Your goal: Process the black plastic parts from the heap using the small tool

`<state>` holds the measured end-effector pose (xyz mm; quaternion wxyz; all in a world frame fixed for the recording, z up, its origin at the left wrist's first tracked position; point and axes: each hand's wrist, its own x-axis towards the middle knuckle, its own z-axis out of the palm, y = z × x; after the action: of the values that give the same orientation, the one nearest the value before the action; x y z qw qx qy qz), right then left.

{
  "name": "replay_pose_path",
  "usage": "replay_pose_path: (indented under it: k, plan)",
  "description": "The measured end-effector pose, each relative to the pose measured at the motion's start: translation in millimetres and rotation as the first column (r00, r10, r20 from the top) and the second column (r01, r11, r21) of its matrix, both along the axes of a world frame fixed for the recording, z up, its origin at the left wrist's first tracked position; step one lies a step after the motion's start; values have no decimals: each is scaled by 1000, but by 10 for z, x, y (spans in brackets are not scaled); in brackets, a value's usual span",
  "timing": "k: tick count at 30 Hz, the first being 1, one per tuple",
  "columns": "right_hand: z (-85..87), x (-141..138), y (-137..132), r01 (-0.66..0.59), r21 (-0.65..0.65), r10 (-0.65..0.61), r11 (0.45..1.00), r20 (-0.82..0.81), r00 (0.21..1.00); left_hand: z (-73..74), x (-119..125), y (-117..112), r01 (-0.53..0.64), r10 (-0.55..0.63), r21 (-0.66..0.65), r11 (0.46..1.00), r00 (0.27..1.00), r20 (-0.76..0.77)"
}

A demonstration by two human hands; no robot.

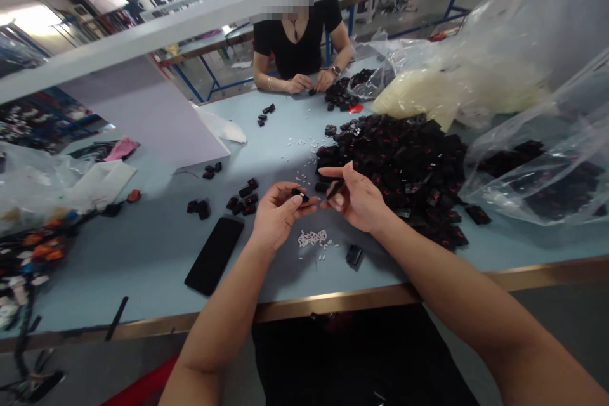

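My left hand pinches a small black connector housing between thumb and fingers, above the table. Close by on the right, my right hand is closed on a slim black piece, its index finger stretched out toward the left; the exact kind of that piece I cannot make out. Below both hands lies a small pile of tiny white plastic pegs. One more black connector housing rests near the table's front edge. A large heap of black housings with red parts spreads beside and beyond my right hand.
A black phone lies left of my forearm, with several loose housings above it. Clear plastic bags stand at right. Wiring with orange connectors covers the left end. Across the table a person's hands handle a small black piece.
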<state>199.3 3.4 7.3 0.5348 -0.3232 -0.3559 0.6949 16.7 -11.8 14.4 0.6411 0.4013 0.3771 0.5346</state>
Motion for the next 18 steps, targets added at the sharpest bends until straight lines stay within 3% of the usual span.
replay_pose_path:
  k: [10, 18]
  plan:
    - [-6, -14, -49, -26, 132, 14, 991, 93, 996, -12, 5, -2, 16, -16, -6, 1000, 1000, -3]
    - [-13, -22, -47, 32, 143, -54, 989, 150, 987, -41, -12, 6, 30, -30, 6, 1000, 999, -22]
